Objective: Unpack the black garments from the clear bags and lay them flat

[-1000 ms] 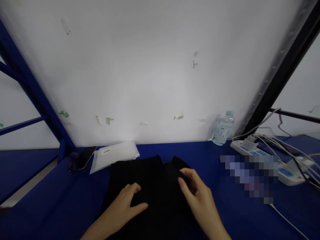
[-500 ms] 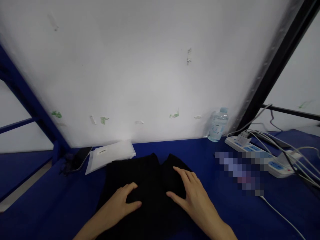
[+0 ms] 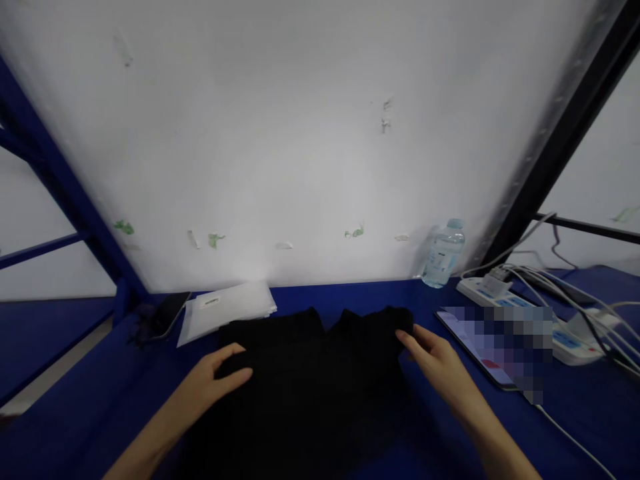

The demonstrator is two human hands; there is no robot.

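Observation:
A piece of black clothing (image 3: pixel 305 380) lies spread before me, with a V-shaped notch in its far edge; its exact kind is hard to make out. My left hand (image 3: pixel 207 383) rests on its left side, thumb and fingers apart. At the far right corner, my right hand (image 3: pixel 433 357) pinches the cloth between thumb and fingers, holding that corner out to the right. The near part of the clothing is dark and runs out of view at the bottom.
White plastic bags (image 3: pixel 230 307) are stacked by the wall, beside a dark phone (image 3: pixel 173 312). A water bottle (image 3: pixel 444 255) stands at the back right. Nearby are a power strip (image 3: pixel 583 347) with tangled cables and a lit phone (image 3: pixel 475 347), partly blurred out.
My right hand has moved right and taken hold of the clothing's corner, pulling that side outward. My left hand has shifted left along the cloth. The view has tilted slightly.

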